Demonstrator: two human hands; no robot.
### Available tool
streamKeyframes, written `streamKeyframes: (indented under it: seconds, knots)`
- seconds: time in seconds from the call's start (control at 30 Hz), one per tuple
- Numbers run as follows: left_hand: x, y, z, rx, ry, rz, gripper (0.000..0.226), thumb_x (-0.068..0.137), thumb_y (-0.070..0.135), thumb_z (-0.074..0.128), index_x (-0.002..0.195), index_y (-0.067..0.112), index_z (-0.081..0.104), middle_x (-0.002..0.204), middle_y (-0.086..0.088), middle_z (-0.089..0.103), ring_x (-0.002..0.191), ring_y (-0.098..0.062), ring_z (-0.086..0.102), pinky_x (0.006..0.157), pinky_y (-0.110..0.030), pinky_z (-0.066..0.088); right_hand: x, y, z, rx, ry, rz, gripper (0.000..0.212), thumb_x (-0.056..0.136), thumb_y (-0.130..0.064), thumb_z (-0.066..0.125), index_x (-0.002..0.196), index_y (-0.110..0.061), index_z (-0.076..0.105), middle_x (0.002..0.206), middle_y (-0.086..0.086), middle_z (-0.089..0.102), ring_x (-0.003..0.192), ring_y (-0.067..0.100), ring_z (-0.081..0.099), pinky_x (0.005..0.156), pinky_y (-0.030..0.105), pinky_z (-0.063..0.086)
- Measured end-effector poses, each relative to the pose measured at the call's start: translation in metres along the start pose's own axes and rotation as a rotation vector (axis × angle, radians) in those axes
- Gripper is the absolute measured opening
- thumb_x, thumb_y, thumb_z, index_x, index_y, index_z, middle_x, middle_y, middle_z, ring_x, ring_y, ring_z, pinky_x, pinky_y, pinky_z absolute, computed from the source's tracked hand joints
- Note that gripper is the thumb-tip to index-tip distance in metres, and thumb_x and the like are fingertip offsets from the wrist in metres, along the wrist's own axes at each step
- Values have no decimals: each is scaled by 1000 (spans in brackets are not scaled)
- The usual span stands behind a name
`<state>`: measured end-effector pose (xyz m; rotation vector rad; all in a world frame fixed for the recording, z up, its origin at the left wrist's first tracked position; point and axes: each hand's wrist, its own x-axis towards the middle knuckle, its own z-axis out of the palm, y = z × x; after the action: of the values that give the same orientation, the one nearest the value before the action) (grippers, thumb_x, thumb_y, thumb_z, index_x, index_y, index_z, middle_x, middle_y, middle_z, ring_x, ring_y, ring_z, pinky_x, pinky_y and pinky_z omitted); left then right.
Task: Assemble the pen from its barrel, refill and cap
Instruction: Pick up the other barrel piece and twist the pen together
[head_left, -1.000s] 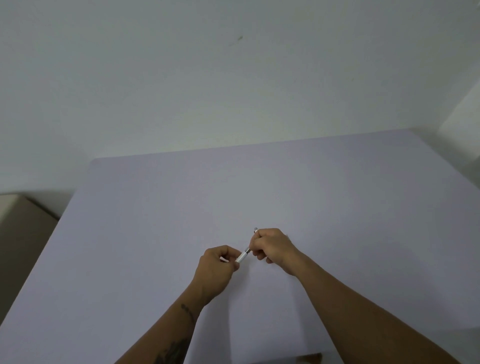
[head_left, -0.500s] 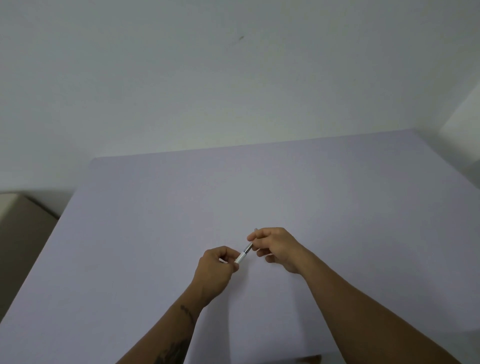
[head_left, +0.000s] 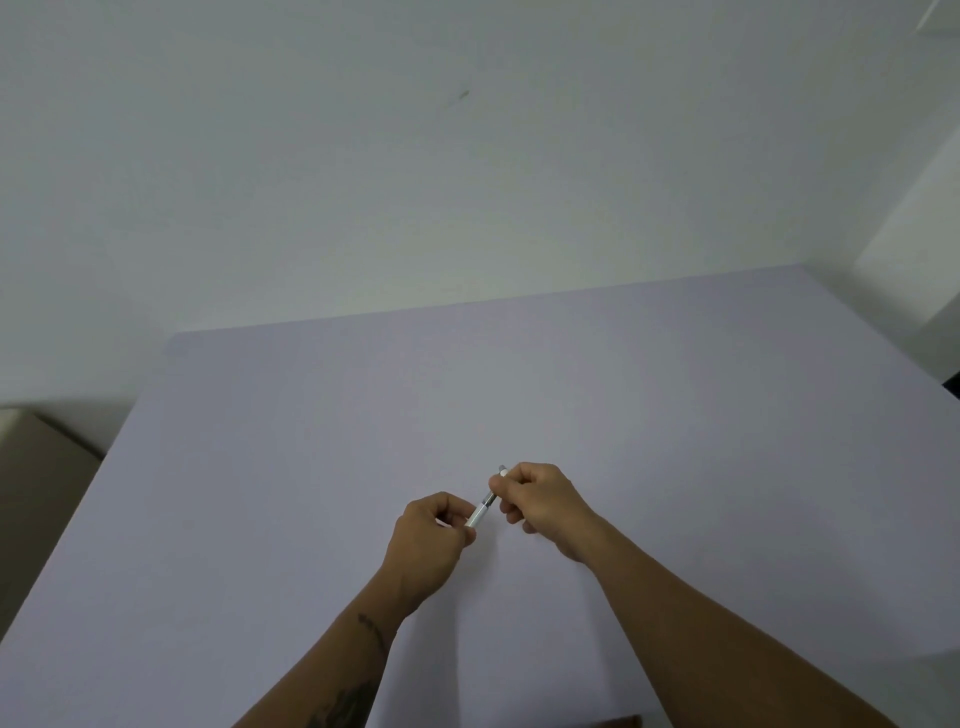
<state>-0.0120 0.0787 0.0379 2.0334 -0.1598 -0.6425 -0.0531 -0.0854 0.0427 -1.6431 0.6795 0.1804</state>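
Observation:
A slim white pen (head_left: 480, 512) with a dark clear section at its middle runs slantwise between my two hands, just above the pale lilac table (head_left: 649, 415). My left hand (head_left: 428, 540) pinches the pen's lower, nearer end. My right hand (head_left: 540, 501) is closed round the upper part, whose white tip sticks out past my fingers at the far side. Which part is barrel and which is cap I cannot tell; most of the pen is hidden by fingers.
A white wall rises behind the table's far edge. A beige box-like surface (head_left: 36, 467) stands low at the left, beside the table. A dark gap shows past the table's right corner.
My right hand has closed back round the pen's upper part after loosening half a second ago. The left hand has stayed in place.

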Motion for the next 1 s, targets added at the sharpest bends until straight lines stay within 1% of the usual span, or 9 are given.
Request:
streamKeyframes:
  seconds: [0.1, 0.23, 0.37, 0.53, 0.6, 0.7, 0.77, 0.9, 1.0]
  knots:
    - [0, 1, 0, -1, 8, 10, 15, 82, 3, 66, 85, 17, 73, 78, -2, 65, 57, -13, 51, 54, -25, 43, -1, 0, -2, 132, -57, 37, 9, 90, -19, 66, 89, -13, 74, 78, 1, 69, 67, 14, 59, 59, 25, 47]
    - [-1, 2, 1, 7, 17, 24, 17, 81, 3, 68, 84, 18, 73, 76, 1, 64, 55, -12, 51, 52, -23, 43, 0, 2, 0, 162, -60, 34, 13, 89, -7, 66, 81, -13, 75, 77, 2, 68, 66, 14, 58, 57, 24, 46]
    - [-3, 0, 2, 8, 57, 47, 19, 80, 3, 69, 80, 22, 73, 73, 5, 65, 53, -9, 51, 50, -21, 42, 0, 1, 1, 117, -28, 34, 13, 85, -14, 71, 73, -13, 69, 69, 2, 62, 63, 14, 56, 56, 25, 45]
    - [-6, -3, 1, 13, 82, 69, 21, 80, 4, 70, 78, 25, 72, 74, 5, 66, 52, -5, 51, 48, -16, 41, -5, 1, 9, -41, 35, -11, 28, 83, -32, 73, 67, -16, 57, 64, 1, 58, 60, 14, 54, 53, 25, 44]
    - [-6, -2, -1, 14, 88, 70, 21, 80, 4, 70, 79, 25, 73, 74, 5, 66, 51, -4, 51, 47, -15, 41, -6, -1, 8, -33, 15, -8, 24, 84, -32, 71, 70, -17, 60, 66, 1, 61, 61, 13, 56, 54, 24, 45]
    - [-5, 0, -2, 14, 91, 73, 21, 79, 4, 70, 80, 24, 74, 75, 4, 67, 53, -7, 51, 49, -17, 41, -7, -4, 3, 132, -60, 49, 11, 89, -24, 68, 86, -15, 73, 80, 3, 67, 68, 15, 59, 60, 26, 47]
    - [-5, 1, -1, 14, 85, 73, 21, 79, 3, 70, 80, 24, 74, 74, 5, 66, 53, -7, 51, 48, -18, 41, -6, -5, 0, 201, -76, 71, 11, 91, -18, 67, 93, -14, 77, 85, 2, 69, 71, 15, 59, 61, 26, 48]
    - [-6, 2, 1, 9, 65, 67, 20, 80, 3, 70, 80, 23, 74, 73, 6, 63, 53, -9, 50, 49, -19, 40, -4, -4, 0, 163, -45, 63, 10, 90, -15, 68, 82, -11, 73, 77, 3, 65, 68, 15, 58, 60, 26, 47]
    - [-7, 3, 2, 1, 55, 72, 19, 80, 2, 70, 80, 21, 73, 75, 5, 64, 54, -9, 50, 51, -21, 41, -4, -3, 3, 91, -4, 48, 20, 89, -28, 69, 78, -11, 66, 71, 2, 60, 65, 14, 58, 60, 27, 46]
